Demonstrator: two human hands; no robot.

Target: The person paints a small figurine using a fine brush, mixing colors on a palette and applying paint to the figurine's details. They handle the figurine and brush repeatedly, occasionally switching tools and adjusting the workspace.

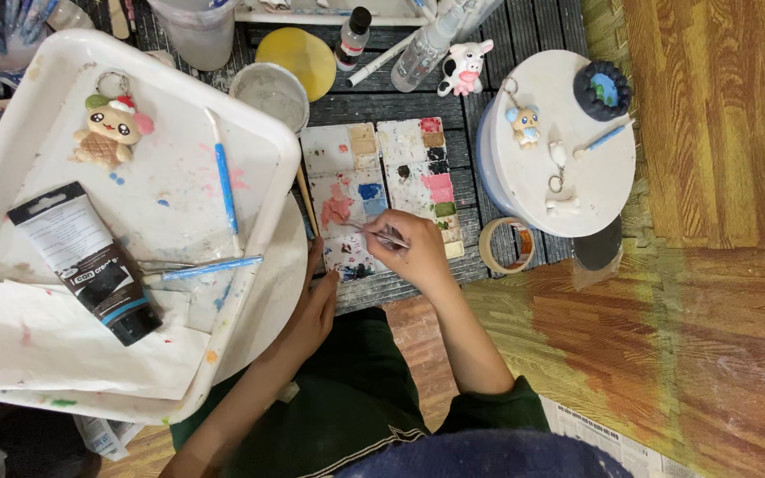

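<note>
My right hand [413, 252] grips a thin brush [367, 231] whose tip rests on the pink patch of a white paint palette [382, 190] holding pink, blue, black and tan paint. My left hand [310, 312] lies with fingers apart at the palette's near left corner, beside the rim of a white tray [272, 146]. In the tray lie a black paint tube [90, 261], two blue-handled brushes [223, 181] and a small bear charm [108, 131].
A round white board [577, 186] at right carries a small bear charm [524, 122], a dark ring-shaped piece [602, 90] and a blue brush. A tape roll [505, 244], a cow figurine [464, 66], a yellow disc [298, 55], bottles and cups stand around.
</note>
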